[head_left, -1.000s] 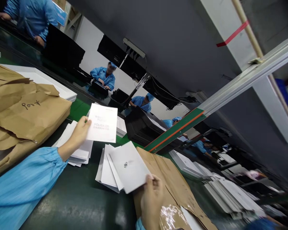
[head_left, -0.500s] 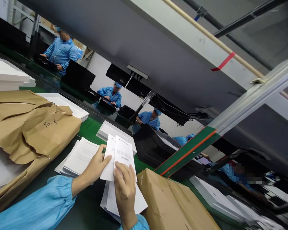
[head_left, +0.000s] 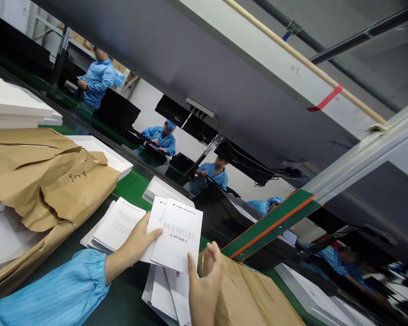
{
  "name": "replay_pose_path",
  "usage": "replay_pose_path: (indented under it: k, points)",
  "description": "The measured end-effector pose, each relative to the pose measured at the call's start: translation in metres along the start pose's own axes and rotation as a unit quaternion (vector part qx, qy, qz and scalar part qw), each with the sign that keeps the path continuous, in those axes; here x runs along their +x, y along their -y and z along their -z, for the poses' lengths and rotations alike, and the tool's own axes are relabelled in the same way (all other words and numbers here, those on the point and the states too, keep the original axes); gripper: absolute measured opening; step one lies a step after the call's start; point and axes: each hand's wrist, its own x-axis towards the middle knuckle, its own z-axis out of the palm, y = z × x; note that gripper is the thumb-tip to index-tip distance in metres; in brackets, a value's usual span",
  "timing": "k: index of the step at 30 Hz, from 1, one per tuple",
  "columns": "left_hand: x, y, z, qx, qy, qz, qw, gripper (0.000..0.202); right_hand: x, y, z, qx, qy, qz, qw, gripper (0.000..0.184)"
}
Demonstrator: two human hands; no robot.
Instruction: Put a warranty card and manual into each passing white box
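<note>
My left hand (head_left: pixel 139 239) pinches two white booklets at their left edge, thumb on top. The front one is a manual (head_left: pixel 182 222) with grey and black print; the other booklet (head_left: pixel 156 216) shows partly behind it. Close to the manual's lower right corner is my right hand (head_left: pixel 206 280), open, thumb and fingers apart; whether its thumb touches the corner I cannot tell. Under the left wrist lies a stack of printed booklets (head_left: pixel 117 224). Below the held pair, a pile of white papers (head_left: pixel 161 294) is partly hidden by my right hand.
A torn brown paper package (head_left: pixel 78 181) with white papers inside lies at left. Another brown package (head_left: pixel 251 290) sits at right. White boxes (head_left: pixel 17 102) are stacked far left, and a white tray (head_left: pixel 163 192) stands ahead. A green post (head_left: pixel 272 226) slants up at right. Several people in blue work beyond.
My right hand has come off the booklets and moved right, its fingers now spread. The manual now fans out to the right over the other booklet. My left hand keeps its hold.
</note>
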Motion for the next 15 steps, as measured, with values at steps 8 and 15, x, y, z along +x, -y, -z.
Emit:
replay_pose_path:
  k: [8, 15]
  points:
    - [0.000, 0.000, -0.001, 0.021, 0.047, -0.021, 0.998, 0.037, 0.011, 0.017, -0.010, 0.224, 0.247, -0.204, 0.921, 0.046]
    - [0.010, -0.002, 0.004, -0.013, 0.058, 0.033, 0.998, 0.043, 0.021, 0.026, -0.012, 0.162, 0.272, -0.220, 0.923, 0.044]
